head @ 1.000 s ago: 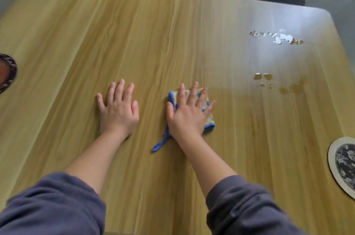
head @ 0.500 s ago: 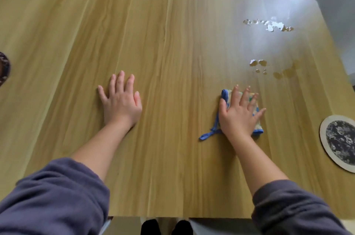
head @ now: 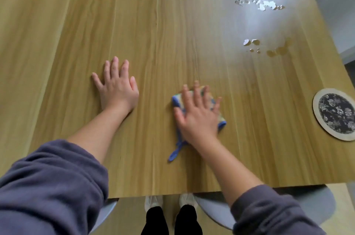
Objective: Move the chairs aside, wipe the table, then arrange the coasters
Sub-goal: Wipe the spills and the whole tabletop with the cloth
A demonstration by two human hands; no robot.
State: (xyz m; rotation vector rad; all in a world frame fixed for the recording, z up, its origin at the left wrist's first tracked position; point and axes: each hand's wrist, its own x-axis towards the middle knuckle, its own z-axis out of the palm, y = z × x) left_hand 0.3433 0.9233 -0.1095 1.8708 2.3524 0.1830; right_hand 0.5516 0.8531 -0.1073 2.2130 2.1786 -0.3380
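Right hand (head: 197,115) lies flat, fingers spread, pressing a folded cloth (head: 221,119) onto the table (head: 172,23) near its front edge. Left hand (head: 117,88) rests palm-down beside it, fingers slightly fanned. Coaster (head: 335,113) sits at the right edge; droplets (head: 259,5) lie toward the far right corner.

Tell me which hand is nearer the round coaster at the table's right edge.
Right. The right hand lies flat on the cloth, mid-table, with bare wood between it and the coaster. The left hand is flat on the table farther away, beyond the right hand.
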